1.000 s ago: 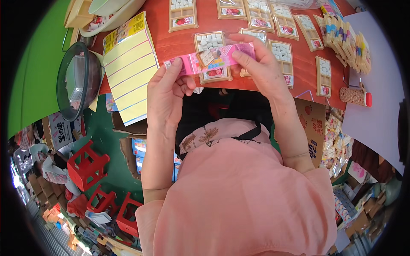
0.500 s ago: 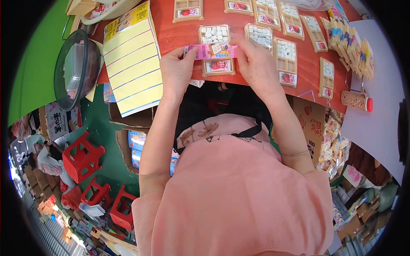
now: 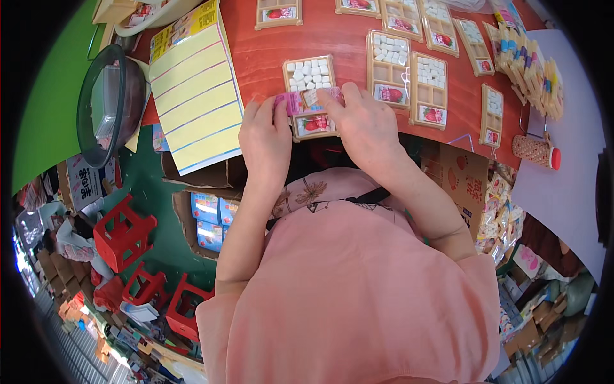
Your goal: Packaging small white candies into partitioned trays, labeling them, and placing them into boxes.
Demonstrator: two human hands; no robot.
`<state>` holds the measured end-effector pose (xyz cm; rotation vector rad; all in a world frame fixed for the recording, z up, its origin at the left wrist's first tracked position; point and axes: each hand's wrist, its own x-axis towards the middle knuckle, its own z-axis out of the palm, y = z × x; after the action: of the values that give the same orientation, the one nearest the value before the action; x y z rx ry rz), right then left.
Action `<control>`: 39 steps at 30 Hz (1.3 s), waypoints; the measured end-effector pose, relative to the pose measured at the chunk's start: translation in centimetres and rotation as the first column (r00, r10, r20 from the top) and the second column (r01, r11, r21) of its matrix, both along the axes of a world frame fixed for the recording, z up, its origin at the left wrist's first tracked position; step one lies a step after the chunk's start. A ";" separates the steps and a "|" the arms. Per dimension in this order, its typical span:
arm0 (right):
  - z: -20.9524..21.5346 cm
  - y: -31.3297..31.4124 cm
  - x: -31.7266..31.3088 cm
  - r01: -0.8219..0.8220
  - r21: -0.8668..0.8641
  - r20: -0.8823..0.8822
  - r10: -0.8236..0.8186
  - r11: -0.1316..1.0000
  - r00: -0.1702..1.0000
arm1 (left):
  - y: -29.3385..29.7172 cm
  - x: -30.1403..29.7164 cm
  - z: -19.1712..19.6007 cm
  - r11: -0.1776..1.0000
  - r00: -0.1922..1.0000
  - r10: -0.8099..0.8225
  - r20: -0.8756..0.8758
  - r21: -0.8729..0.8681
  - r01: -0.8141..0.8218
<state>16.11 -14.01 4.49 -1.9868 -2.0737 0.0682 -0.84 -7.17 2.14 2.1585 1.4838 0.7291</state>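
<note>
A tan compartment tray (image 3: 333,66) with small white marshmallow-like pieces (image 3: 309,73) in its far part lies before me. A red strawberry packet (image 3: 314,123) is in its near compartment. Across its middle runs a pink printed label strip (image 3: 297,103), partly hidden by my fingers. My left hand (image 3: 267,137) is closed at the strip's left end. With fingers pressed over its right part, my right hand (image 3: 369,126) bears on the strip and the tray. Just right of that hand stand two similar trays, one (image 3: 389,64) filled likewise and another (image 3: 430,89) beside it.
A yellow striped sticker sheet (image 3: 192,96) overhangs the table edge at left, near a dark glass bowl (image 3: 132,89). More trays (image 3: 279,13) line the far side. Wooden sticks (image 3: 527,70) and a red-capped jar (image 3: 536,152) are at right. Red stools (image 3: 125,233) stand below left.
Both hands have come down onto the tray with the pink strip, which was stretched between them. The tray has shifted slightly left and nearer. My right fingers have moved in over the strip.
</note>
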 end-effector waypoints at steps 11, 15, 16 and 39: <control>-0.4 -0.6 0.0 -0.056 0.018 -0.030 0.057 0.998 0.998 | -3.5 -1.3 1.1 0.409 0.663 0.633 0.399 -0.900 0.151; -0.2 -1.0 0.2 -0.061 0.005 -0.093 0.062 0.998 0.994 | -2.5 -0.7 -0.1 0.313 0.545 0.692 0.474 -0.877 0.364; -0.4 -1.2 0.3 -0.070 -0.013 -0.135 0.067 0.997 0.989 | -2.4 -0.8 -0.4 0.313 0.516 0.696 0.499 -0.858 0.407; -1.6 -3.4 2.3 -0.193 0.156 -0.975 0.120 0.969 -0.185 | -6.0 -2.1 2.7 0.485 0.404 0.389 0.828 -0.557 0.674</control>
<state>18.42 -17.44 2.88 -0.7730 -1.0115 1.3146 -2.95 -13.14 4.85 0.7095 0.6262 0.6466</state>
